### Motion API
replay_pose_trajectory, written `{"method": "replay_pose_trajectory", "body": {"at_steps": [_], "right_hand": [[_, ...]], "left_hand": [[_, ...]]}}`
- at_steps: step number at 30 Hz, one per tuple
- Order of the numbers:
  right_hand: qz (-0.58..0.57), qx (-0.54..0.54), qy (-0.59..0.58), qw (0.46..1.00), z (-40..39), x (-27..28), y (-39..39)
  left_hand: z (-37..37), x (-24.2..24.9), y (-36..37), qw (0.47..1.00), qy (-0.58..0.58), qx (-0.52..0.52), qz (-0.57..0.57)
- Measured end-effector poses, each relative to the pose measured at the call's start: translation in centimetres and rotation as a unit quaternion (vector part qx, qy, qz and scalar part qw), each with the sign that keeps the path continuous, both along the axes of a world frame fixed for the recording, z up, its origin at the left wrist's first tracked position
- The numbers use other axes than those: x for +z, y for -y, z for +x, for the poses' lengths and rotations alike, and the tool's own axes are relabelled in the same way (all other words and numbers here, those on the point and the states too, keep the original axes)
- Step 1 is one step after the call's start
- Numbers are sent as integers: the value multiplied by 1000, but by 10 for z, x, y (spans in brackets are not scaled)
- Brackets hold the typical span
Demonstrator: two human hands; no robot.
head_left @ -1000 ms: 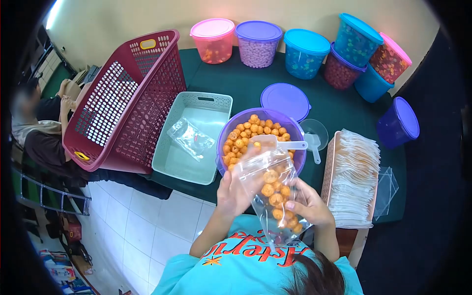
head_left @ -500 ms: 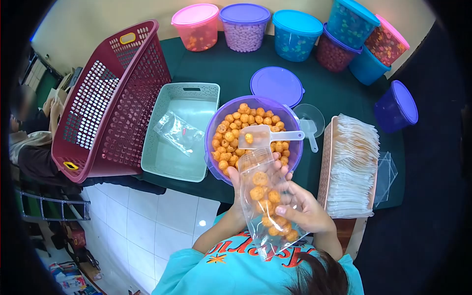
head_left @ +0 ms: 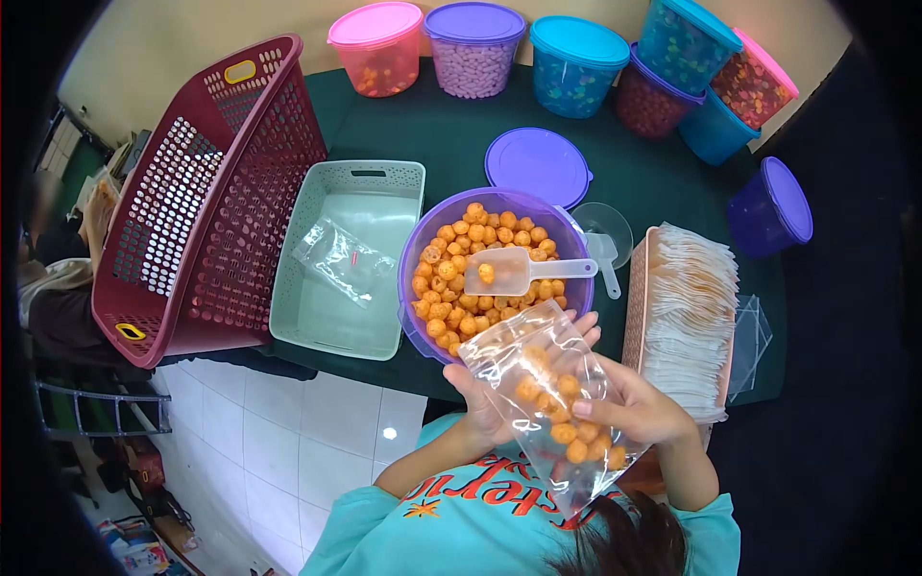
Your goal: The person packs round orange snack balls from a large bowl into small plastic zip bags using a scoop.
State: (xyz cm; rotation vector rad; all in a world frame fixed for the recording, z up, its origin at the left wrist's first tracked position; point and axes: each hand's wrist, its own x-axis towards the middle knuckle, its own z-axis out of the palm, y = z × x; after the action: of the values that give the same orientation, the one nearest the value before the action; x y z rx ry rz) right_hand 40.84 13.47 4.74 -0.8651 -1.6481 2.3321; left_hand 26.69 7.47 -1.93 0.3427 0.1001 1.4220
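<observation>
Clear bag (head_left: 530, 415) of orange puffs (head_left: 575, 450), at the purple tub's (head_left: 407, 288) near edge, pinched by right hand (head_left: 642, 408), thumb in front, with left hand (head_left: 488, 415) spread behind: press lightly, steady the top edge, support the filled end.

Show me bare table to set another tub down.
Bare table shows between the basket, the green tray and the purple lid; another patch lies between that lid, the stacked tubs and the purple bin. It's crowded around the snack tub: tray and lid sit close, and left hand and right hand hold a bag in front.
</observation>
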Motion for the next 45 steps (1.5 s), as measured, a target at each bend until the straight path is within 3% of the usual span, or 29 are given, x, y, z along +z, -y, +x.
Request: {"method": "replay_pose_trajectory", "body": {"at_steps": [1, 2, 8, 10, 13, 17, 20, 23, 24, 27, 31, 33, 34, 36, 37, 38, 41, 45], "right_hand": [[-75, 9, 36, 996, 1, 6, -4], [-75, 11, 37, 996, 0, 8, -2], [-3, 4, -1, 1000, -5, 9, 1], [-29, -12, -8, 999, -7, 10, 0], [-97, -22, 14, 995, -8, 18, -1], [-84, -23, 28, 996, -11, 19, 1], [-79, -43, 32, 995, -10, 17, 2], [-64, -12, 54, 996, -8, 16, 3], [-72, -6, 44, 996, -9, 17, 4], [-96, -19, 42, 994, -7, 14, 4], [-138, -15, 31, 990, -5, 13, 3], [-136, -4, 27, 990, -7, 17, 5], [-133, 7, 24, 991, -8, 18, 6], [-148, -17, 12, 989, -6, 15, 5], [-163, -39, 1, 986, -6, 14, 5], [-162, -39, 0, 986, -5, 14, 5], [-159, -17, 15, 987, -5, 17, 4], [-141, -6, 22, 990, -3, 19, 4]], "left_hand": [[-2, 4, 0, 1000, -20, 12, -4], [-3, 6, 0, 999, -41, 25, -7], [8, -20, -3, 990, 127, 47, 24], [8, -19, -4, 978, 207, 27, 5], [6, -18, -5, 972, 234, 9, -5], [4, -5, -2, 979, 185, 28, -79], [1, -1, -3, 984, 178, 11, 22], [4, -7, 4, 986, 96, 25, -134], [4, -9, 4, 986, 97, 25, -134], [2, -9, 1, 986, 168, 16, 1], [3, -8, 3, 989, 147, 27, -5], [4, -8, 6, 984, -24, 27, -174], [4, -7, 6, 984, -25, 26, -173], [4, -7, 3, 992, 121, 41, -2], [2, 1, 1, 992, 114, 48, 17], [1, 1, 2, 992, 113, 48, 18], [4, -2, 4, 991, -14, 34, -131], [3, 2, 2, 996, 39, 72, -18]]}}
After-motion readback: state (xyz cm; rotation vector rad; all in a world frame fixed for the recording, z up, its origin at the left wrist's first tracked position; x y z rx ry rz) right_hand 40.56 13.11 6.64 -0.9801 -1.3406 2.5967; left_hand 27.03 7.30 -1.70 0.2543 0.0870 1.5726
